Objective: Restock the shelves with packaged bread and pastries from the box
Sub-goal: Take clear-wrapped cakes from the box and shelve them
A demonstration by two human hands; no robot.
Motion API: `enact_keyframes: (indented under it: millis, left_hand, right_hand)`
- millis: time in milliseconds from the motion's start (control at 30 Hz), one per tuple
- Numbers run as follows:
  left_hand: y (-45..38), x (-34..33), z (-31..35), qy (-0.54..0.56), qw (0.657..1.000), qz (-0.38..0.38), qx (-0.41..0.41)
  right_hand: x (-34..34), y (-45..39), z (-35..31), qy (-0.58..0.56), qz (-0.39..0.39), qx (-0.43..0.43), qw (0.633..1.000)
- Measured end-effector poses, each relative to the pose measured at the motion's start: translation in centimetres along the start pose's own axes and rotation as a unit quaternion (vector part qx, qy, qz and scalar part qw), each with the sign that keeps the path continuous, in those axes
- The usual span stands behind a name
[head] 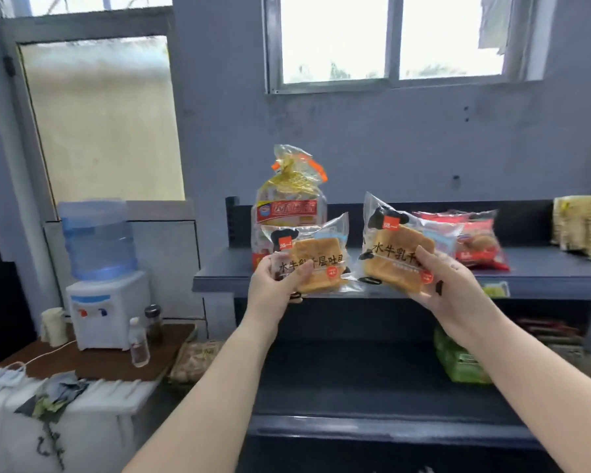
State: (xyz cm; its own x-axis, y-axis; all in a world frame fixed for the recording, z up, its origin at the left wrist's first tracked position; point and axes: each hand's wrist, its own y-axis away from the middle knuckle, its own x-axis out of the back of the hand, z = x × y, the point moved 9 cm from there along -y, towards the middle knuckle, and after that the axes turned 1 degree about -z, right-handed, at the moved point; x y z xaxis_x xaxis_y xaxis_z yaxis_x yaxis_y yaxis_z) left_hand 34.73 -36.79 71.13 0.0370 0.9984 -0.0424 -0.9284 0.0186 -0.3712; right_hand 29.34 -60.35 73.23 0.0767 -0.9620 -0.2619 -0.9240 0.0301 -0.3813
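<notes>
My left hand (276,283) grips a clear packet of toast (316,259) by its lower left corner, held over the front edge of the dark top shelf (219,273). A second, matching toast packet (394,249) is held in my right hand (452,279), fingers curled round its right side, just right of the first. Behind the left packet a tall bag of sliced bread (289,199) stands upright on the shelf. Red pastry packets (476,240) lie on the shelf behind my right hand. The box is not in view.
Yellow packets (582,227) sit at the shelf's far right. Green packets (458,360) lie on the lower shelf (355,380). To the left, a water dispenser (99,268) and bottles (139,343) stand on a small wooden table (93,360).
</notes>
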Motion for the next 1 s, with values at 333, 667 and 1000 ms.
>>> enact_keyframes:
  millis: [333,667,1000]
  left_hand:
    - [-3.9,-19.8,0.2,0.024,0.995,-0.096,-0.013]
    - [-11.4,-33.8,0.8,0.037,0.986,-0.148,-0.066]
    - [-18.4,-43.6,2.1,-0.028,0.980,-0.159,-0.118]
  right_hand:
    - [17.4,0.9,-6.7,-0.021,0.118,0.058,0.991]
    - [27.6,-5.0,-10.6,-0.060,0.190,0.083,0.976]
    - [34.1,-13.7,-11.4,-0.005,0.162,0.048,0.986]
